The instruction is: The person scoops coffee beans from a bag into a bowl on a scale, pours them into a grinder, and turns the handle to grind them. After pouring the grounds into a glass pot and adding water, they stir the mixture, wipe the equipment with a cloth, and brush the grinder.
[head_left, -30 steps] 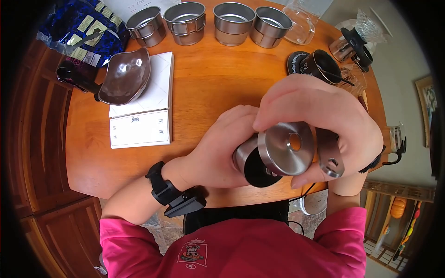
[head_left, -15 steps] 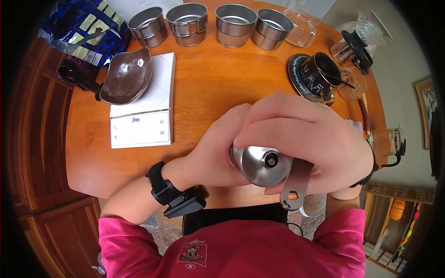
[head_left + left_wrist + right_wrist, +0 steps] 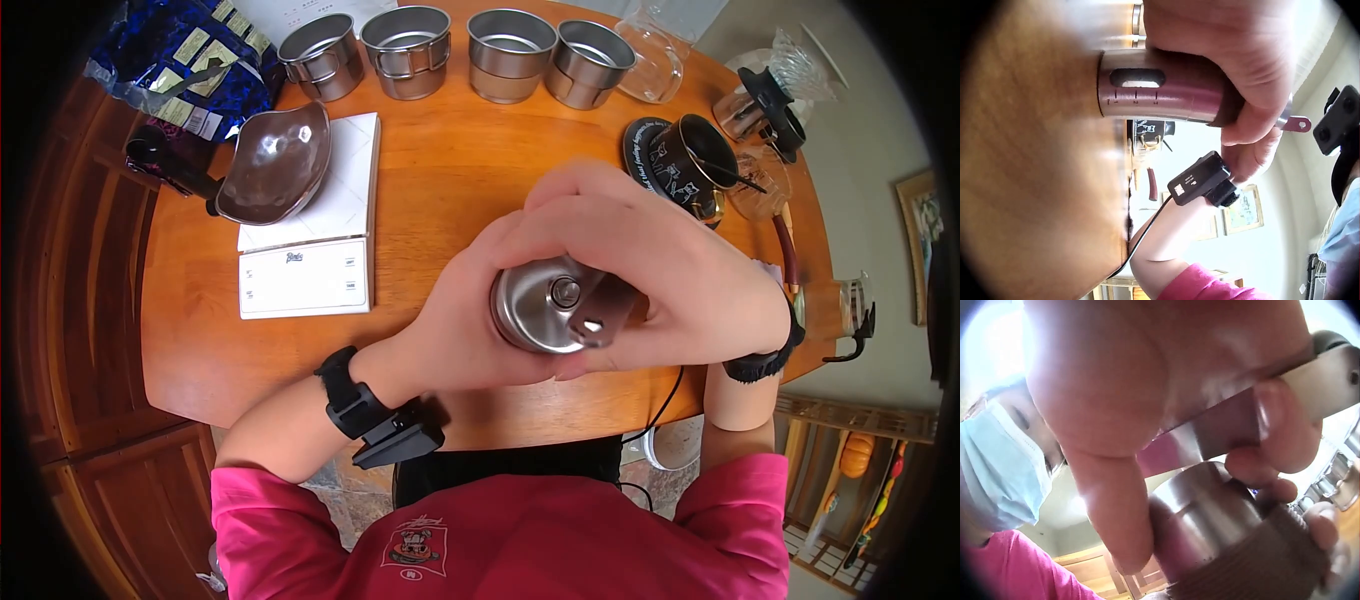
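Observation:
My left hand (image 3: 460,320) wraps around the body of a steel manual coffee grinder (image 3: 1175,100), which stands upright with its base at the tabletop. A window and numbered marks show on its side. On its top sits the round steel lid (image 3: 535,305), with a small shaft end in the centre. My right hand (image 3: 650,260) reaches over the top, its thumb and fingers around the lid's rim. That same hand also holds a flat steel crank handle (image 3: 1319,387) between fingers and palm, its holed end sticking out. In the right wrist view a dark ribbed band (image 3: 1254,562) runs below the lid.
On the left, a brown dish (image 3: 275,165) sits on a white scale (image 3: 305,280), near a blue bag (image 3: 185,70). Several steel cups (image 3: 405,55) line the back. At right are a black cup (image 3: 690,155) on its saucer and a server with a dripper (image 3: 765,95).
The right hand has moved left with the lid and handle. The lid, earlier held beside the grinder's open mouth, now covers it. The left hand keeps its hold.

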A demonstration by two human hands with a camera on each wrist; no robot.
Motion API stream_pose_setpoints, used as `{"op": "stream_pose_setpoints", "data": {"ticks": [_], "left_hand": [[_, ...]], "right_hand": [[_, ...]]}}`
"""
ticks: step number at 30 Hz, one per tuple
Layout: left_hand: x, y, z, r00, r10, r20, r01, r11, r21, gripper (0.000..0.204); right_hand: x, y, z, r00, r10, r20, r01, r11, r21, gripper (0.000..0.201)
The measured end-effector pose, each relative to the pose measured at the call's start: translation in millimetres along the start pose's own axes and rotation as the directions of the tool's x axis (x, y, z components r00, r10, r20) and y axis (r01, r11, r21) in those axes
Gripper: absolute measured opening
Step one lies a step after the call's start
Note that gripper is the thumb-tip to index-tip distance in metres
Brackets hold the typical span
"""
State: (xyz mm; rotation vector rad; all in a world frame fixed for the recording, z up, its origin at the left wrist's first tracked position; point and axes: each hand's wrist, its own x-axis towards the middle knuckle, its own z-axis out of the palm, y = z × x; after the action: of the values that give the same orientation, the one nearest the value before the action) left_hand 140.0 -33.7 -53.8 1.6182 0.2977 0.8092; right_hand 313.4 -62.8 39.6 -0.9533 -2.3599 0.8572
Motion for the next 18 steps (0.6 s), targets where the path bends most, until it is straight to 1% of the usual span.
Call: {"op": "stream_pose_setpoints", "data": {"ticks": [1, 3, 4, 5, 6, 9, 10, 11, 12, 13, 14, 15, 16, 17, 18], "left_hand": [[-0.1, 0.1, 0.1, 1.000, 0.000, 0.000, 0.000, 1.000, 0.000, 0.076], [-0.7, 0.1, 0.1, 0.998, -0.055, -0.014, 0.055, 0.998, -0.043, 0.077], [-0.4, -0.5, -0.2, 0.998, -0.055, -0.013, 0.055, 0.998, -0.043, 0.077], [0.6, -1.7, -0.8, 1.000, -0.006, -0.001, 0.006, 1.000, 0.023, 0.077], [1.3, -2.8, -1.5, 0.999, 0.043, 0.014, -0.044, 0.995, 0.087, 0.077], [1.8, -4.4, -2.2, 0.997, 0.066, 0.040, -0.069, 0.995, 0.072, 0.076], [1.6, -3.3, -1.6, 0.997, 0.067, 0.043, -0.070, 0.995, 0.073, 0.076], [0.8, -1.1, -0.6, 0.999, 0.001, 0.036, 0.000, 1.000, -0.005, 0.076], [-0.1, 1.5, 0.1, 0.997, -0.067, 0.032, 0.069, 0.994, -0.083, 0.075], [0.4, 5.7, 1.5, 0.997, -0.067, 0.032, 0.069, 0.994, -0.082, 0.075], [1.4, 10.9, 3.6, 0.997, -0.075, 0.006, 0.076, 0.989, -0.126, 0.075], [1.5, 13.4, 4.3, 0.996, -0.086, -0.021, 0.082, 0.982, -0.170, 0.075], [1.5, 12.8, 3.4, 0.996, -0.088, -0.024, 0.083, 0.982, -0.169, 0.075], [2.0, 11.7, 2.0, 0.999, 0.007, -0.034, -0.008, 1.000, -0.007, 0.073], [2.4, 10.6, 1.1, 0.994, 0.103, -0.027, -0.097, 0.983, 0.156, 0.071]], "right_hand": [[-0.9, 0.8, 0.0, 1.000, -0.015, -0.014, 0.015, 1.000, -0.009, 0.056], [-0.7, 4.9, 1.0, 0.999, -0.031, -0.029, 0.031, 0.999, -0.019, 0.057], [0.5, 8.8, 1.6, 0.998, -0.066, -0.023, 0.067, 0.998, 0.011, 0.058], [0.8, 10.6, 2.0, 0.995, -0.100, -0.019, 0.101, 0.994, 0.040, 0.059], [0.6, 10.3, 2.2, 0.995, -0.099, -0.021, 0.100, 0.994, 0.039, 0.059], [-1.2, 8.4, 1.9, 0.997, -0.068, -0.020, 0.069, 0.997, 0.047, 0.061], [-2.2, 7.0, 1.9, 0.999, -0.038, -0.026, 0.039, 0.999, 0.038, 0.061], [-3.2, 5.4, 1.9, 0.999, -0.008, -0.033, 0.009, 1.000, 0.030, 0.062], [-3.4, 1.7, 0.8, 0.999, -0.008, -0.034, 0.009, 1.000, 0.029, 0.062], [-2.9, -3.7, -1.4, 0.998, 0.023, -0.054, -0.024, 1.000, -0.020, 0.060], [-2.2, -6.9, -2.2, 0.996, 0.051, -0.075, -0.056, 0.996, -0.067, 0.059], [-2.7, -7.1, -2.1, 0.996, 0.050, -0.074, -0.054, 0.996, -0.065, 0.059], [-4.1, -6.8, -2.6, 0.991, 0.006, -0.135, -0.023, 0.992, -0.128, 0.052], [-4.7, -7.1, -2.6, 0.980, -0.041, -0.194, 0.003, 0.981, -0.192, 0.047], [-3.5, -11.7, -1.5, 0.980, -0.043, -0.193, 0.005, 0.982, -0.191, 0.047]]}}
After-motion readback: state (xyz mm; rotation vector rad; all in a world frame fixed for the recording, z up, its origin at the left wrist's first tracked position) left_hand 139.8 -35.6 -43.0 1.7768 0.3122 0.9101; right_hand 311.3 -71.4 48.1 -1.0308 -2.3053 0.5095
